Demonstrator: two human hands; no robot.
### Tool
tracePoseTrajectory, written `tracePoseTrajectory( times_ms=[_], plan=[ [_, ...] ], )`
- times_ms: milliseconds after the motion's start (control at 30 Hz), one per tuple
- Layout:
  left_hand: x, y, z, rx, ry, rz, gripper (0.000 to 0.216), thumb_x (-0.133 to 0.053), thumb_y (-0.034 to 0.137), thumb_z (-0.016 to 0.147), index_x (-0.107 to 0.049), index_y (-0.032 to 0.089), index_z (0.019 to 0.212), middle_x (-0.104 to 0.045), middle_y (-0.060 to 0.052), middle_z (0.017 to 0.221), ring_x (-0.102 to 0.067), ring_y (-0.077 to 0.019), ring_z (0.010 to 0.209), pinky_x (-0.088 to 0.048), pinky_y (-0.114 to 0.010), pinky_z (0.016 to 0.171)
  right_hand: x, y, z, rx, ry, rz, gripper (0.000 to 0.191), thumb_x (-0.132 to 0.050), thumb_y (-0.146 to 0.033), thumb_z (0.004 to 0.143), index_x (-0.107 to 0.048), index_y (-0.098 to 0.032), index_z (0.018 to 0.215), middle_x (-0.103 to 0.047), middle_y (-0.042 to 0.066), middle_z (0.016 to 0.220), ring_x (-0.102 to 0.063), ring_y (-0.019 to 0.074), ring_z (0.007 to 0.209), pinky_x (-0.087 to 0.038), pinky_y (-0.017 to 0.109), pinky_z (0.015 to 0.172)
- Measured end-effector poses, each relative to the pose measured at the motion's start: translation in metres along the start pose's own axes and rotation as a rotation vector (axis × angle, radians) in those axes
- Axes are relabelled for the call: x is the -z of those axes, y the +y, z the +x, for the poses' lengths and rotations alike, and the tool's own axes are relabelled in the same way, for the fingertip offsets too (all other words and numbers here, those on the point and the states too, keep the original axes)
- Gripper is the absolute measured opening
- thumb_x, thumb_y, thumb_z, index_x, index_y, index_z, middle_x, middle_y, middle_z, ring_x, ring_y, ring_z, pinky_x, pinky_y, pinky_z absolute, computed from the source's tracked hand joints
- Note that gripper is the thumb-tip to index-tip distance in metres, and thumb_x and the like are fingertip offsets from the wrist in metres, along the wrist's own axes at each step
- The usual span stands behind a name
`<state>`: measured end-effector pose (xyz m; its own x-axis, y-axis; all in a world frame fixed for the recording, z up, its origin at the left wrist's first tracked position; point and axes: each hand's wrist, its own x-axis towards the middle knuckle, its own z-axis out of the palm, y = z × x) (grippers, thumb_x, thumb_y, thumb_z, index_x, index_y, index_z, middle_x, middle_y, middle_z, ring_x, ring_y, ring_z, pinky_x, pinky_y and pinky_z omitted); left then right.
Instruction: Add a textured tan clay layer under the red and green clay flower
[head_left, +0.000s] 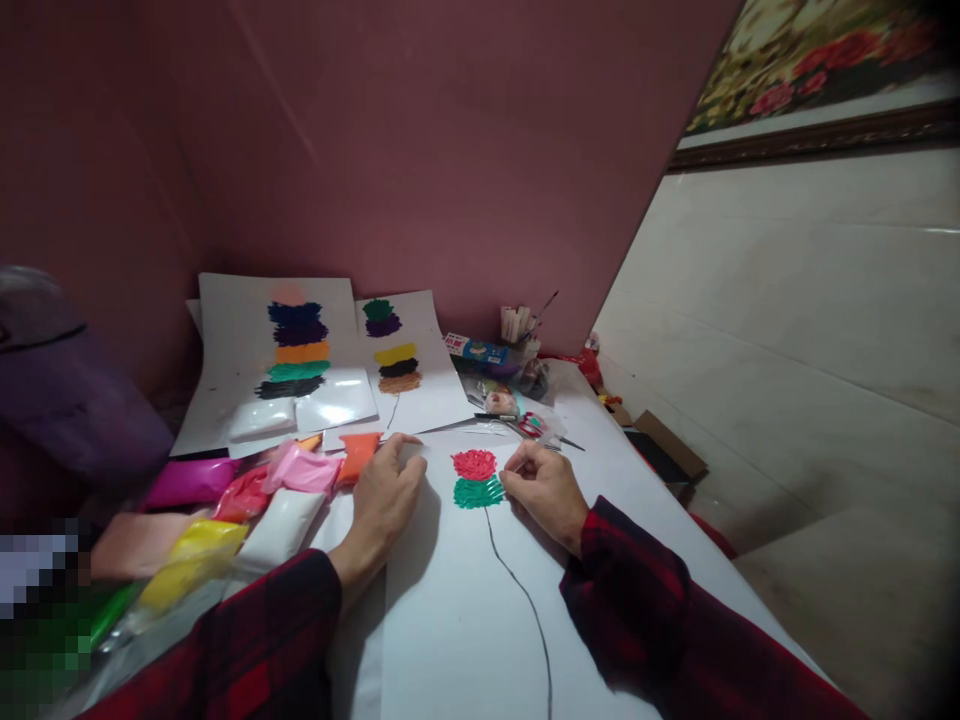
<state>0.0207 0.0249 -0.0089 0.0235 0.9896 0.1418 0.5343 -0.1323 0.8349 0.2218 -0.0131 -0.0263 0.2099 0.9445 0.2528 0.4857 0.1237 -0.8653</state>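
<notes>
Left hand (386, 495) first: it lies palm down with the fingers stretched out and holds nothing, pressing on the upper left part of the white sheet of paper (450, 620) in front of me. Its fingertips are just beside the flat orange clay packet (358, 455), the rightmost of a heap of soft plastic packets on that side: a magenta packet (191, 482), a pink packet (304, 468), a white packet (281, 530) and a yellow packet (191, 560). Behind them, propped against the dull pink wall, stand two finished white sheets (322, 400) stacked with smeared bands of colour.

On my sheet, between my two hands, sits a rough round red clay patch (475, 464), its surface dabbed and lumpy. Touching its lower edge is a wider green clay patch (478, 492), streaked sideways. A thin black drawn line (517, 590) curves down from the green towards me.

My right hand (544, 490) is curled, thumb and forefinger pinched together at the right edge of the green patch; I cannot tell whether any clay is between them. Beyond it lie red-handled scissors (531, 425), and further right an open brown cardboard box (667, 450).
</notes>
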Motion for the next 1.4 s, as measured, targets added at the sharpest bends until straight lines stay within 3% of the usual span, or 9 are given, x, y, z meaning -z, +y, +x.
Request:
tracePoseTrajectory(
  times_ms=[633,900,1400],
  plan=[
    [0.0000,-0.0003,-0.0001,0.001,-0.001,0.009,0.028,-0.042,0.023,0.070,-0.059,0.020,0.092,-0.056,-0.002,0.074,-0.054,-0.0194,0.070,-0.040,-0.029,0.064,0.0030,-0.0032,0.0015,-0.064,0.091,-0.067,0.007,-0.054,-0.015,0.061,-0.051,-0.020,0.060,-0.054,-0.005,0.043,-0.050,0.0116,0.039,-0.037,0.022,0.042],
    [-0.0010,-0.0017,0.0013,-0.013,0.002,-0.010,0.028,-0.042,0.021,0.069,-0.059,0.020,0.092,-0.058,-0.001,0.075,-0.056,-0.0192,0.071,-0.042,-0.030,0.066,0.0050,0.0007,0.0041,-0.142,0.190,0.097,0.007,-0.053,-0.018,0.059,-0.048,-0.022,0.060,-0.048,-0.008,0.037,-0.041,0.0100,0.029,-0.029,0.020,0.031],
    [-0.0024,-0.0035,0.0019,0.001,0.002,-0.007,0.030,-0.043,0.022,0.070,-0.060,0.020,0.095,-0.052,0.002,0.064,-0.053,-0.0168,0.059,-0.039,-0.027,0.057,0.0040,-0.0013,0.0030,-0.073,0.057,0.092,0.008,-0.056,-0.015,0.063,-0.051,-0.020,0.062,-0.054,-0.006,0.040,-0.047,0.0108,0.032,-0.035,0.020,0.034]
  ],
)
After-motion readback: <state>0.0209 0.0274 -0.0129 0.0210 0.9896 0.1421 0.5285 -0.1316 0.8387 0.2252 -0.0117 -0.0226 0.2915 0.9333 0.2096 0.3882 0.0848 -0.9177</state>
